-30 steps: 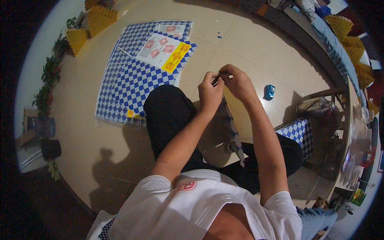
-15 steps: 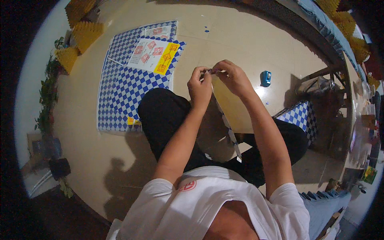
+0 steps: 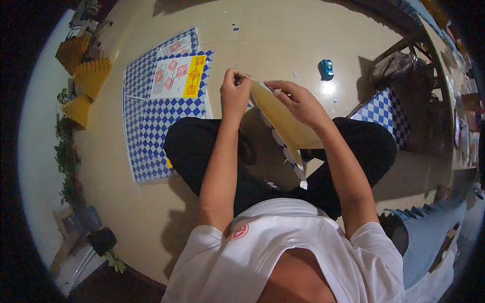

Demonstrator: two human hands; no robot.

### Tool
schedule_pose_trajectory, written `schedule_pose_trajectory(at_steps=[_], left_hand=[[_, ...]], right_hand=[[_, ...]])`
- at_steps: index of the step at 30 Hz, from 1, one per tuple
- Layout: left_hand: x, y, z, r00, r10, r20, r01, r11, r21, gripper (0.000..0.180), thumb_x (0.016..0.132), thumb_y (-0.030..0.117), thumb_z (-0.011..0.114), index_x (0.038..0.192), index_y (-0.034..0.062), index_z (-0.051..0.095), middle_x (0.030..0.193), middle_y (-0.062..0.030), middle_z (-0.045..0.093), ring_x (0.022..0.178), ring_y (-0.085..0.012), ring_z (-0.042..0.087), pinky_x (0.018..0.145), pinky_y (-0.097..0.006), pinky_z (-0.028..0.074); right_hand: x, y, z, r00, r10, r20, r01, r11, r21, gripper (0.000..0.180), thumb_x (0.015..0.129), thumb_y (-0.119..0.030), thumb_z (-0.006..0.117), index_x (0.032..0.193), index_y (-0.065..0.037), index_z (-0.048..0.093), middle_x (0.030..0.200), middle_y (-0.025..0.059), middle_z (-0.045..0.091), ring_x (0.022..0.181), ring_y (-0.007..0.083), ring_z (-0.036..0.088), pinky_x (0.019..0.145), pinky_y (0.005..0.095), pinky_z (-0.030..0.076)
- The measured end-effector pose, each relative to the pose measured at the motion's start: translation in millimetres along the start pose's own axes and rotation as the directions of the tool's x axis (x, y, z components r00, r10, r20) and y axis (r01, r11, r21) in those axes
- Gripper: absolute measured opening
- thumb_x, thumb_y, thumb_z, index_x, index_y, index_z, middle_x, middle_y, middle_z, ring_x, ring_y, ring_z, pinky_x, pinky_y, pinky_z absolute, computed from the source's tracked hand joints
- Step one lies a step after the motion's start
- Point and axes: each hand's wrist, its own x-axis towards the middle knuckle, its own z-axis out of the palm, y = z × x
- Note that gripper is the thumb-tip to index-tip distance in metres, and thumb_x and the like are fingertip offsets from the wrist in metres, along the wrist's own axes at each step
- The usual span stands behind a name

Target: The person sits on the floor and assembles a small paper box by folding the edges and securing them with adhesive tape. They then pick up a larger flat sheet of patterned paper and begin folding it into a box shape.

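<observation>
Checked sheets (image 3: 144,134) lie on the floor (image 3: 268,40) beyond the left knee, leaving the tan-faced sheet (image 3: 283,118) room to stand tilted between the legs. The left hand (image 3: 236,98) pinches its far corner; the right hand (image 3: 298,101) grips its upper edge, thumb against fingers. Light, even tension should prevent buckling; fingertips are best placed right at the edge.
</observation>
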Motion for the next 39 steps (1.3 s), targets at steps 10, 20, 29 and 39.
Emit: schedule_pose_trajectory(at_steps=[10,20,29,39], left_hand=[[-5,-6,13,0.993,0.093,-0.074,-0.104,0.980,-0.168,0.013,0.099,0.014,0.052,0.099,0.0021,0.058,0.109,-0.0095,0.066,0.099,-0.0168,0.061,0.089,-0.030,0.047],[6,-34,37,0.980,0.075,-0.187,-0.082,0.996,-0.029,0.022,0.101,0.022,0.050,0.101,0.0002,0.055,0.098,-0.0110,0.062,0.093,-0.0208,0.057,0.089,-0.034,0.044],[24,-35,27,0.933,-0.091,-0.349,-0.029,0.945,-0.325,0.019,0.097,0.022,0.047,0.100,0.0042,0.053,0.095,-0.0079,0.055,0.096,-0.0209,0.052,0.095,-0.036,0.039],[50,-72,-44,0.891,-0.237,-0.387,-0.005,0.847,-0.532,0.018,0.085,0.022,0.052,0.093,0.0055,0.049,0.106,-0.0113,0.050,0.102,-0.0267,0.051,0.097,-0.042,0.041]], right_hand=[[-8,-6,18,0.987,-0.140,-0.081,0.112,0.952,-0.284,0.042,0.087,-0.010,0.063,0.129,-0.017,0.062,0.113,0.0142,0.068,0.101,0.0350,0.066,0.081,0.0437,0.055],[-112,11,-28,0.979,0.200,-0.044,-0.191,0.969,0.154,0.036,0.100,-0.015,0.056,0.134,-0.006,0.058,0.118,0.0147,0.069,0.104,0.0253,0.068,0.089,0.0358,0.052],[-168,3,-7,0.893,0.446,-0.060,-0.331,0.740,0.585,0.035,0.101,-0.018,0.056,0.133,-0.006,0.062,0.127,0.0067,0.065,0.104,0.0119,0.059,0.091,0.0274,0.049],[-173,21,30,0.912,0.374,-0.170,-0.093,0.589,0.803,0.047,0.097,-0.006,0.051,0.144,-0.005,0.046,0.146,0.0135,0.051,0.136,0.0230,0.047,0.116,0.0363,0.031]])
